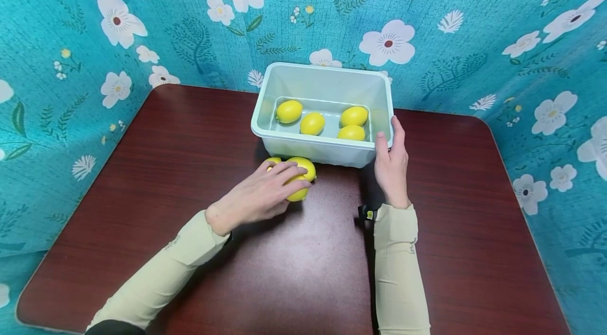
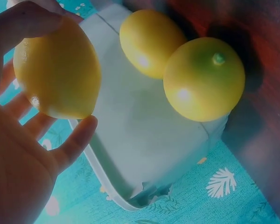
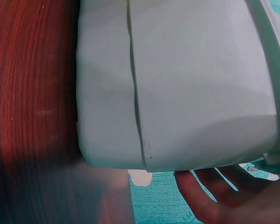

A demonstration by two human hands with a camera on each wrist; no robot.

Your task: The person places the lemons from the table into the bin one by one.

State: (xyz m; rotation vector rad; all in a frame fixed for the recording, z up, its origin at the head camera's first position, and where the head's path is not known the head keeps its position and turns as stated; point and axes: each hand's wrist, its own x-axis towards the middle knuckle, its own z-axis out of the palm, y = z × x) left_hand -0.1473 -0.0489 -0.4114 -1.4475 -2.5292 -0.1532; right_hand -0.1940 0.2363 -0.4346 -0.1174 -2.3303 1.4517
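My left hand grips a yellow lemon in front of the bin, thumb on one side and fingers round the other. Beyond that lemon, two more lemons rest on the table against the bin's front wall; in the head view my fingers partly cover them. The pale grey-green plastic bin stands near the back edge, with several lemons on its floor. My right hand holds the bin by its right end, thumb over the rim and fingers against the outside.
A dark red-brown wooden table with rounded corners lies under everything. Behind and at both sides hangs a teal flowered cloth, close behind the bin. A small black device sits at the right wrist.
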